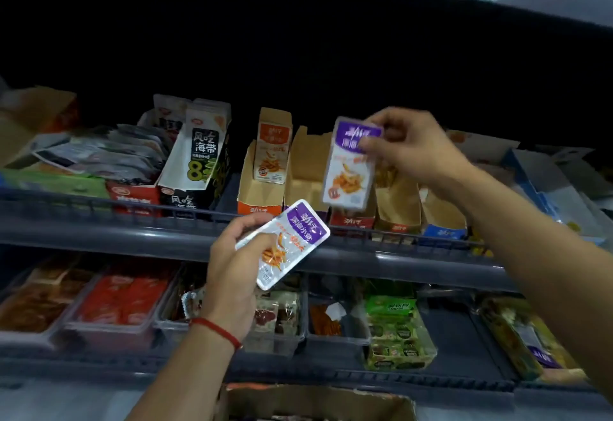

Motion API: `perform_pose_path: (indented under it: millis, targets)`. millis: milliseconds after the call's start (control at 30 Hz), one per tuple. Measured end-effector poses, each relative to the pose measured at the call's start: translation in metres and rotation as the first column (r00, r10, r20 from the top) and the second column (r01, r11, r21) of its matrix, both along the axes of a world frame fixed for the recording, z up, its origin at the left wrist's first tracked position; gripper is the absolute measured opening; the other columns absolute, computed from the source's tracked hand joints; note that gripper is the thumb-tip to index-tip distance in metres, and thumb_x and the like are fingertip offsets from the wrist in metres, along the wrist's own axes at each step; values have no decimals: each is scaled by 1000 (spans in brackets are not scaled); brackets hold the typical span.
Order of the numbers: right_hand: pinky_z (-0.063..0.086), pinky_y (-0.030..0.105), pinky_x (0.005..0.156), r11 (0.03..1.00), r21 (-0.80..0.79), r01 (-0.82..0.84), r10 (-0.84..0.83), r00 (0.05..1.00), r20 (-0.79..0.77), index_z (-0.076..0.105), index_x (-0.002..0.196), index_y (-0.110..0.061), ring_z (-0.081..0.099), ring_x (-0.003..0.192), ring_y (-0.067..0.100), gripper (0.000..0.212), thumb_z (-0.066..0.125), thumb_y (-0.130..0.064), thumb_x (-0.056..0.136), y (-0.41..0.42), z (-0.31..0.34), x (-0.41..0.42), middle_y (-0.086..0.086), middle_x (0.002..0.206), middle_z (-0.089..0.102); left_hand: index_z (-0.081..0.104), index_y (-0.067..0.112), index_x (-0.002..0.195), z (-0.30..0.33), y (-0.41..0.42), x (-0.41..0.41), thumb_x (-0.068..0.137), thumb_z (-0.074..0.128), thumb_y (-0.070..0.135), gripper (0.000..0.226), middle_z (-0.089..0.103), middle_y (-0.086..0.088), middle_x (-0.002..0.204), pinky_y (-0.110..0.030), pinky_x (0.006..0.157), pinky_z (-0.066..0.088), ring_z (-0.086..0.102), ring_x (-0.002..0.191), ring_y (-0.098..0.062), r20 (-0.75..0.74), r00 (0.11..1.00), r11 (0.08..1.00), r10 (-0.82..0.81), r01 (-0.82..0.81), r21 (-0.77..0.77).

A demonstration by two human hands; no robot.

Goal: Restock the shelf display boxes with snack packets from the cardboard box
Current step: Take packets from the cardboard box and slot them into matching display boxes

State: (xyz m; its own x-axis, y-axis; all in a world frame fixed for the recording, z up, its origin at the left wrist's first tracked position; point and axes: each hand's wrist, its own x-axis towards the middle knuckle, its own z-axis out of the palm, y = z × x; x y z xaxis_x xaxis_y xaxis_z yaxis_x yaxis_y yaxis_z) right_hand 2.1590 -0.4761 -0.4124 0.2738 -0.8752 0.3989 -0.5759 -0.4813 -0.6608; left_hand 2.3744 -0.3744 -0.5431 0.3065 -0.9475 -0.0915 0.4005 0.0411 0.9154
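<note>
My right hand (pixel 411 148) grips the top of a purple-and-white snack packet (pixel 348 168), holding it upright over the open brown display boxes (pixel 306 168) on the upper shelf. My left hand (pixel 232 274), with a red string at the wrist, holds a second purple-and-white packet (pixel 285 241) tilted in front of the shelf rail. An orange display box (pixel 260 188) to the left has an orange packet (pixel 272 155) standing in it. The rim of the cardboard box (pixel 318 397) shows at the bottom edge.
A dark rail (pixel 132 228) fronts the upper shelf. Black-and-white seaweed boxes (pixel 199 161) and loose grey packets (pixel 109 155) fill its left side; blue boxes (pixel 544 181) stand at the right. The lower shelf holds clear trays (pixel 112 301) of red, brown and green snacks.
</note>
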Motion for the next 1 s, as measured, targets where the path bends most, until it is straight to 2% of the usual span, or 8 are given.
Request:
perform_pose_path:
  millis: [33, 100, 200, 333, 467, 567, 767, 1000]
  targets:
    - [60, 27, 82, 998, -40, 52, -50, 997, 53, 62, 118, -22, 69, 97, 6, 24, 69, -22, 95, -17, 1, 2, -3, 112, 70, 70, 13, 102, 1, -1, 4, 89, 61, -6, 25, 77, -14, 99, -39, 72, 59, 74, 86, -30, -33, 999, 1000, 4, -4, 9]
    - [58, 40, 91, 988, -85, 128, -117, 986, 120, 63, 120, -18, 67, 106, 15, 25, 68, -20, 96, -52, -1, 11, 3, 119, 69, 70, 11, 103, 4, -2, 9, 88, 59, -6, 26, 77, -15, 99, -36, 67, 58, 75, 87, -32, -73, 997, 1000, 9, -8, 16]
    - [51, 41, 102, 985, -6, 172, -168, 971, 171, 65, 120, -11, 61, 114, 19, 24, 67, -13, 96, -90, -10, 35, 8, 126, 66, 69, 9, 104, 5, -3, 12, 87, 58, -7, 25, 77, -16, 98, -35, 65, 57, 74, 86, -32, -87, 996, 1000, 18, -17, 6]
    - [51, 35, 100, 971, -46, 235, -235, 972, 12, 65, 125, -15, 60, 121, 24, 30, 68, -13, 95, -112, -25, 64, 7, 131, 64, 69, 7, 105, 6, -6, 16, 88, 57, -5, 24, 76, -18, 98, -40, 70, 56, 73, 86, -33, -109, 994, 1000, 25, -24, 8]
    - [50, 31, 89, 955, -105, 276, -290, 945, -151, 62, 130, -21, 60, 120, 27, 33, 63, -15, 98, -119, -40, 78, 9, 134, 61, 70, 9, 102, 7, -7, 17, 88, 57, -3, 23, 76, -17, 96, -38, 67, 55, 73, 83, -31, -119, 993, 1000, 15, -13, 14]
    - [54, 40, 96, 951, -102, 291, -305, 936, -178, 64, 128, -22, 60, 119, 28, 30, 62, -15, 98, -124, -48, 80, 8, 132, 62, 69, 10, 102, 8, -8, 17, 88, 57, -2, 23, 77, -15, 95, -35, 63, 54, 73, 82, -29, -122, 992, 1000, 5, -3, 13]
    - [54, 40, 97, 934, -109, 340, -357, 892, -278, 66, 125, -26, 62, 117, 25, 28, 65, -21, 97, -135, -54, 79, 5, 130, 64, 69, 12, 102, 9, -7, 16, 87, 58, -2, 23, 77, -13, 96, -37, 66, 54, 73, 81, -28, -125, 992, 1000, -6, 9, 21]
    - [52, 41, 98, 932, -193, 307, -360, 846, -394, 70, 118, -19, 63, 117, 27, 20, 63, -21, 99, -147, -43, 83, 7, 126, 67, 69, 14, 98, 10, -4, 16, 87, 59, -2, 22, 77, -12, 96, -38, 68, 55, 74, 86, -31, -117, 993, 999, 16, -11, 43]
